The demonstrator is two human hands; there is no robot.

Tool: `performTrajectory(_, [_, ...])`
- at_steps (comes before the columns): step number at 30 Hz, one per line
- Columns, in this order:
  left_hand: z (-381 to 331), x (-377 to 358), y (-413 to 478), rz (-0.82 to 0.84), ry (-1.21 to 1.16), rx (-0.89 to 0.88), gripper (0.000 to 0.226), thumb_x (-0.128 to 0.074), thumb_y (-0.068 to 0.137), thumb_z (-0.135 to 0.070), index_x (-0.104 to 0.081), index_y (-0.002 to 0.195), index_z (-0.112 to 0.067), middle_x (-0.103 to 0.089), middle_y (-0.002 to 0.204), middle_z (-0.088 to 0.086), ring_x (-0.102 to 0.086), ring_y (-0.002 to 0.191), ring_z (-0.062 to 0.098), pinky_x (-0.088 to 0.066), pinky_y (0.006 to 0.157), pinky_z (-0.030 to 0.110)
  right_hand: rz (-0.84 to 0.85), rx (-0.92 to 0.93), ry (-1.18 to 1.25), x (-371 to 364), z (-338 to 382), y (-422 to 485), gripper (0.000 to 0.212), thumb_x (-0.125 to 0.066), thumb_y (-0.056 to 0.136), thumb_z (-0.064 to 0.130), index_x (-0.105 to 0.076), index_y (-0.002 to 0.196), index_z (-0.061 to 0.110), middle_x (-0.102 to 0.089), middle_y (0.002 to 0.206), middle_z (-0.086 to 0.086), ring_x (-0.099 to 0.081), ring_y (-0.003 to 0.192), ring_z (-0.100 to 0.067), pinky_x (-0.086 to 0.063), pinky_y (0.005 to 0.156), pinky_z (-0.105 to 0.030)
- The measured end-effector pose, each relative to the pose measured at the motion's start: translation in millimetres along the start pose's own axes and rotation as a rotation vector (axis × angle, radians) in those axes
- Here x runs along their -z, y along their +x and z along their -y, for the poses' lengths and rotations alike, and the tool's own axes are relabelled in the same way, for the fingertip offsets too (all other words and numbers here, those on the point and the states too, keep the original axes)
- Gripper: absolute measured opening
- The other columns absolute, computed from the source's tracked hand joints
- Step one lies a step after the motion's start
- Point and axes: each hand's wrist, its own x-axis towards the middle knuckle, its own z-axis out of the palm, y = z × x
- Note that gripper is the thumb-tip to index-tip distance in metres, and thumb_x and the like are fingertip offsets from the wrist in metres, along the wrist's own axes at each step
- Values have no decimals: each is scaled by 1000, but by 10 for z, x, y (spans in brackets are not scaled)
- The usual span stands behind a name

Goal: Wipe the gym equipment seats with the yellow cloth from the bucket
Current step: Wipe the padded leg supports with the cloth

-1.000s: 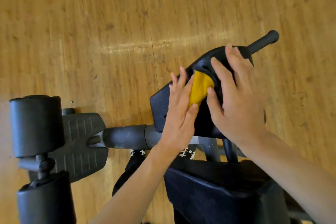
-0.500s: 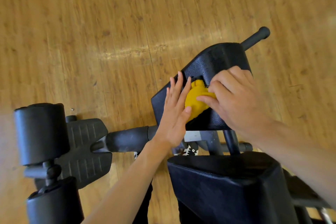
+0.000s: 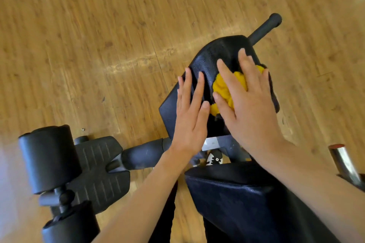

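A bunched yellow cloth (image 3: 223, 89) lies on the black padded seat (image 3: 215, 55) of a gym machine. My right hand (image 3: 248, 100) presses flat on the cloth, fingers spread, covering most of it. My left hand (image 3: 190, 110) lies flat on the left part of the same pad, fingers straight, its thumb touching the cloth's lower edge. A second black pad (image 3: 246, 199) sits nearer to me, under my right forearm. No bucket is in view.
Two black foam rollers (image 3: 47, 156) and a ribbed footplate (image 3: 98, 167) stand at lower left on the machine frame. A black handle (image 3: 264, 27) sticks out behind the pad. A chrome tube (image 3: 343, 162) is at right. Wooden floor (image 3: 88, 35) surrounds everything.
My right hand went from curled on the cloth to flat and spread, pushing the cloth toward the right side of the pad. My left hand stayed flat on the pad's left part.
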Motion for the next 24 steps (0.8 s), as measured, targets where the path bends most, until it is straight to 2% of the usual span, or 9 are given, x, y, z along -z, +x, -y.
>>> performTrajectory(2, [57, -54, 8, -35, 0, 14, 55, -25, 110, -35, -8, 161, -24, 5, 173, 4, 13, 158, 25, -6, 126, 63, -22, 40, 9, -47, -45, 134, 54, -45, 105, 36, -31, 156, 26, -17, 165, -16, -13, 154, -32, -11, 124, -57])
performTrajectory(6, [8, -161, 15, -107, -107, 35, 56, -20, 108, -38, -11, 162, -24, 1, 173, 1, 12, 158, 20, -2, 127, 59, -34, 69, 94, -42, -71, 410, 50, -44, 105, 34, -37, 154, 26, -21, 164, -17, -17, 153, -33, -8, 123, -55])
performTrajectory(9, [-11, -194, -1, -157, -149, 76, 56, -21, 108, -31, -10, 162, -20, -2, 173, -1, 8, 158, 14, -2, 129, 50, -47, -16, 250, -23, -116, 751, 47, -43, 105, 37, -42, 151, 27, -34, 158, -15, -34, 145, -31, -14, 123, -52])
performTrajectory(11, [-32, -210, -12, -156, -137, 111, 58, -24, 110, -28, -6, 163, -14, 0, 173, 0, 8, 158, 13, -2, 129, 49, -67, -33, 316, -22, -147, 720, 44, -44, 105, 36, -46, 148, 26, -44, 152, -11, -40, 141, -28, -18, 122, -51])
performTrajectory(15, [-11, -246, -33, -153, -132, 72, 70, -32, 108, -33, 3, 163, -6, 3, 173, 6, 5, 159, 21, -5, 127, 58, -28, -143, 413, 18, -239, -138, 43, -45, 106, 27, -44, 150, 30, -25, 165, -6, -8, 155, -22, -25, 122, -50])
performTrajectory(17, [-4, -260, -25, -155, -94, 66, 71, -33, 108, -36, 2, 163, -9, 4, 173, 4, 6, 159, 22, -5, 127, 59, -22, -161, 427, 35, -276, -439, 46, -45, 105, 24, -42, 151, 31, -18, 167, -3, -1, 156, -20, -29, 120, -41])
performTrajectory(19, [1, -256, -13, -153, -45, 65, 70, -33, 107, -41, -4, 163, -9, 5, 173, 1, 8, 159, 20, -3, 129, 52, -45, -148, 432, 32, -327, -358, 48, -44, 105, 24, -40, 152, 32, -18, 167, -4, -1, 156, -20, -29, 118, -34])
performTrajectory(22, [-60, -177, -1, -86, -9, 130, 72, -33, 106, -47, -5, 164, -14, 6, 172, -6, 9, 158, 11, -1, 129, 29, -59, -217, 496, -9, -416, 302, 45, -41, 107, 26, -41, 152, 30, -26, 164, -7, -9, 155, -24, -26, 121, -40])
performTrajectory(24, [-120, -77, -27, -15, 18, 178, 73, -34, 107, -52, -3, 164, -18, 7, 172, -12, 9, 157, 5, -1, 126, 19, -43, -284, 533, -77, -516, 790, 40, -41, 108, 27, -49, 146, 26, -43, 153, -10, -30, 148, -31, -35, 113, -44])
